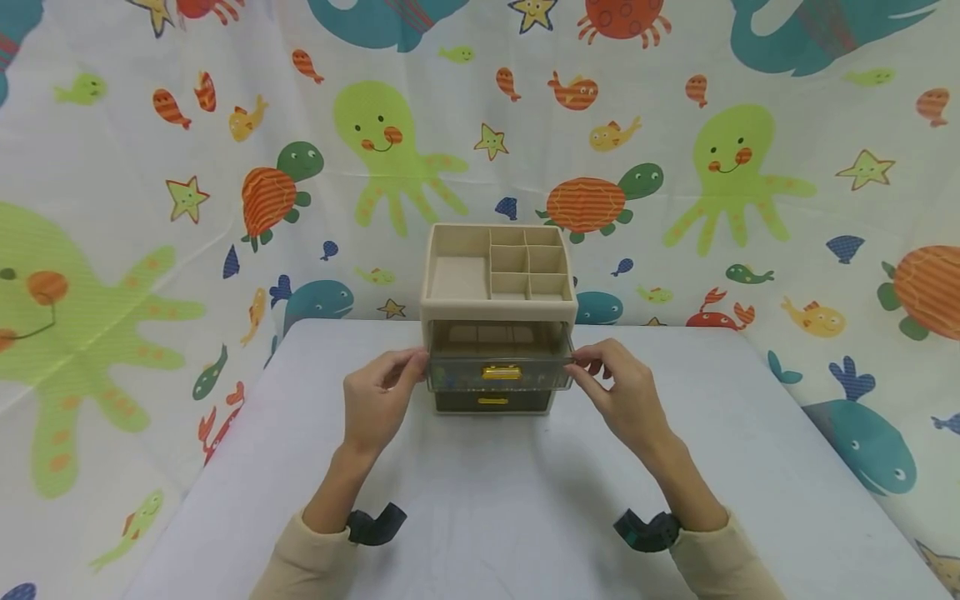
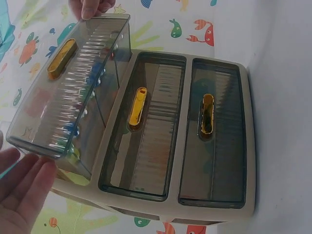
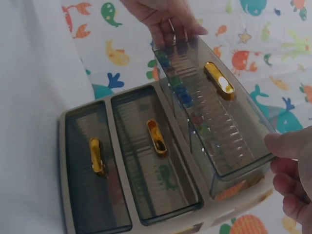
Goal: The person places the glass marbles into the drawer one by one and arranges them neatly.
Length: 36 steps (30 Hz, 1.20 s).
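Note:
A cream desktop organizer [image 1: 498,310] has its clear grey top drawer [image 1: 457,375] pulled out toward me. At the left front corner of the drawer, my left hand [image 1: 381,396] holds the edge with thumb and fingertips. My right hand [image 1: 624,396] pinches the opposite corner, its thumb [image 3: 282,144] on the front face and fingers curled at the side. A gold handle [image 1: 501,372] sits mid-front, touched by neither hand. Through the drawer wall [image 2: 105,117] show small coloured patches of blue, green and red. Two lower drawers [image 2: 141,131] are pushed in.
Open compartments [image 1: 528,262] of different sizes form the organizer's top. It stands near the back of a white table [image 1: 480,500]. Behind and beside hangs a white cloth [image 1: 450,75] printed with sea animals. Dark bands [image 1: 375,525] circle both wrists.

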### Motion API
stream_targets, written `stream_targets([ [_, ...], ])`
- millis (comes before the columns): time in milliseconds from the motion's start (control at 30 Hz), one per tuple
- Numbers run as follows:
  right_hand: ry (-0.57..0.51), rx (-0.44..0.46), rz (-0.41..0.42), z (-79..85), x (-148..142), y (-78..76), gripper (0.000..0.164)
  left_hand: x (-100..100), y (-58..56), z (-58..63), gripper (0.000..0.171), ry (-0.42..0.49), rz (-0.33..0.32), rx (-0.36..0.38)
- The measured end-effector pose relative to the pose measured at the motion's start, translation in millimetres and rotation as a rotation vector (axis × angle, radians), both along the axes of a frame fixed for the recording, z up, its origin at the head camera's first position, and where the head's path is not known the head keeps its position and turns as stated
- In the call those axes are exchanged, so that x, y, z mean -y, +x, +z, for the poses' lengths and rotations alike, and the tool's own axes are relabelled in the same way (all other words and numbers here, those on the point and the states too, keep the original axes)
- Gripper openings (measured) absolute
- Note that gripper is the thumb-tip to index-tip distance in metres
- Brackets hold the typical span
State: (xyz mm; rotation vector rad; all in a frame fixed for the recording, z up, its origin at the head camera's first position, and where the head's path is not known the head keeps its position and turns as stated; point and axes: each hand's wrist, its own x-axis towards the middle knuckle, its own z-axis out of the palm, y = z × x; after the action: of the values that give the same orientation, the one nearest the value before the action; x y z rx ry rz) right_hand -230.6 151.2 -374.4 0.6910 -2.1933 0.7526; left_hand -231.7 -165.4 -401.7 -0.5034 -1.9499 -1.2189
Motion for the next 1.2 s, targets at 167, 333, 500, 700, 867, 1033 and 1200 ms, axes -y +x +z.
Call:
stream_targets([
  [167, -0.032, 0.007, -0.006, -2.8, 1.1, 1.5, 0.03, -0.2, 2.1, -1.1, 0.018, -0.013, -0.019, -0.063],
  [333, -0.041, -0.001, -0.014, -4.3, 1.8, 1.1, 0.029, 0.2, 1.8, -0.4, 0.02, -0.023, -0.048, -0.097],
  [500, -0.049, -0.007, -0.011, -3.7, 1.7, -0.3, 0.029, 0.8, 1.3, 0.8, 0.02, -0.033, -0.048, -0.103],
  [700, -0.053, -0.005, -0.005, -1.8, 2.3, -1.9, 0.028, -0.5, 0.7, 3.3, 0.02, -0.036, -0.016, -0.09],
  [867, -0.053, 0.004, -0.009, -0.9, 4.1, -3.7, 0.028, -1.8, -1.4, 3.8, 0.02, -0.033, 0.017, -0.08],
  [1033, -0.059, 0.011, -0.027, -0.9, 6.4, -6.4, 0.027, -3.7, -4.3, 2.5, 0.018, -0.018, 0.036, -0.069],
  [1200, -0.076, 0.011, -0.028, -2.3, 8.6, -10.1, 0.027, -6.1, -6.5, 2.2, 0.017, -0.016, 0.066, -0.069],
])
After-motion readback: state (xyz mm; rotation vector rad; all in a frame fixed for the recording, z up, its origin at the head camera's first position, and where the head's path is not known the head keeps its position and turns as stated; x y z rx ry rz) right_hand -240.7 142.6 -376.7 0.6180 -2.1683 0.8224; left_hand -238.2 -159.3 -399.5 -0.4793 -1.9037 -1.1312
